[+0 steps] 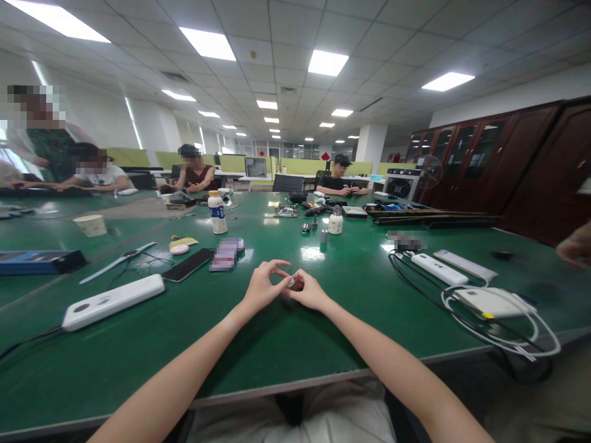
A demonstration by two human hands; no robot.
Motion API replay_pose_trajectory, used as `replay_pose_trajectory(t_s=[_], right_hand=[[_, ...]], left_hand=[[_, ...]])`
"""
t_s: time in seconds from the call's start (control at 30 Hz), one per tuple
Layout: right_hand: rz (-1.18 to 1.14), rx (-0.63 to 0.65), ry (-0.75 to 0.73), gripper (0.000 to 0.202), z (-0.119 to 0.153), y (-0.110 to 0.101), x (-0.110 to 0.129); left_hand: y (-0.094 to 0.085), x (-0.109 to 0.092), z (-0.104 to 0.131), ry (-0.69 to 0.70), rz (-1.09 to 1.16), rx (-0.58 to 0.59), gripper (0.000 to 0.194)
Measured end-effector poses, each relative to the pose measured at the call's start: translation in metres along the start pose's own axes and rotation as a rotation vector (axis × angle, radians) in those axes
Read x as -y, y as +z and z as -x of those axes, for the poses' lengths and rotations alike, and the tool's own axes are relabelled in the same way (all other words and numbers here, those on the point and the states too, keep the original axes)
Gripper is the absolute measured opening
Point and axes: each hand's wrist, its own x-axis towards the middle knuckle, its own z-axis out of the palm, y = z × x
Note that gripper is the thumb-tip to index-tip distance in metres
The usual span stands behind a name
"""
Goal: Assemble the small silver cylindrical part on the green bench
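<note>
Just above the green table [323, 332], my hands meet in front of me. My right hand [310, 290] is closed, its fingers curled round a small, shiny whitish thing [290, 282] too small to name. From the left, my left hand [265, 286] reaches in with thumb and index finger apart in a C shape. Its thumb tip comes up to the small thing; whether it presses on it I cannot tell. Beyond my hands stands a small metallic cylinder [324, 236], with a round white bottle [335, 220] behind it.
Left lie a black phone [188, 265], a purple phone-like item [226, 255], a white power strip [113, 301] and a watch-like strap [117, 261]. A labelled bottle [217, 212] stands farther back. Right are another power strip [438, 269] and coiled white cable [549, 335]. Several people sit around.
</note>
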Motion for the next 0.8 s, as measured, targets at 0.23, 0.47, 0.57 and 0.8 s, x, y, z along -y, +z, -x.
replay_pose_trajectory(t_s=[0.23, 0.47, 0.57, 0.8], right_hand=[[0.013, 0.003, -0.008, 0.036, -0.0004, -0.0002, 0.0003], [-0.008, -0.001, -0.012, 0.037, 0.001, 0.0002, 0.0022], [-0.016, 0.012, -0.019, 0.036, 0.0009, -0.0002, 0.0023], [0.007, -0.009, -0.007, 0.038, 0.0002, 0.0008, 0.0002]], left_hand=[[0.0035, 0.0042, -0.0001, 0.042, -0.015, 0.01, 0.031], [0.001, 0.0038, -0.0003, -0.007, 0.016, 0.016, 0.034], [0.0013, 0.0024, 0.0002, -0.002, 0.031, 0.028, 0.035], [0.0009, 0.0037, -0.0009, -0.02, -0.015, 0.008, 0.035]])
